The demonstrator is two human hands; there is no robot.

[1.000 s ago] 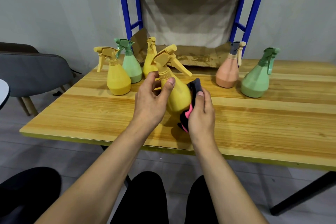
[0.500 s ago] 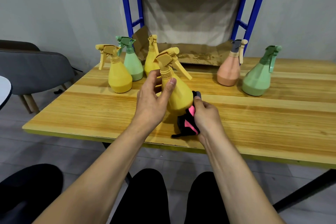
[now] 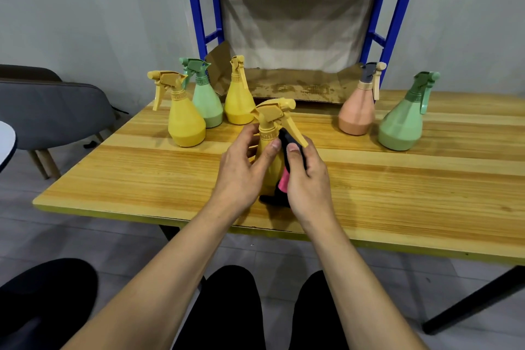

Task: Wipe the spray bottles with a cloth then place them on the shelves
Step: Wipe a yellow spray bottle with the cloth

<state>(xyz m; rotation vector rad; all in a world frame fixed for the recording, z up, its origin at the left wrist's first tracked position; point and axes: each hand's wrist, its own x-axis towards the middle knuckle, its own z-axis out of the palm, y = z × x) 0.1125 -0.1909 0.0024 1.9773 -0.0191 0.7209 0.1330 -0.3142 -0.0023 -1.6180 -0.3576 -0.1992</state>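
Wooden desk (image 3: pixel 397 207), one bottle in hand

Near the front edge, the left hand (image 3: pixel 241 176) grips a yellow spray bottle (image 3: pixel 270 128) by its neck, fingers curled; the right hand (image 3: pixel 308 182) pinches a black-and-pink cloth (image 3: pixel 289 139) to its side. Five more bottles (image 3: pixel 186 125) stand behind

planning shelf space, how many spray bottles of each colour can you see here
yellow plastic spray bottles: 3
green plastic spray bottles: 2
peach plastic spray bottle: 1
total: 6
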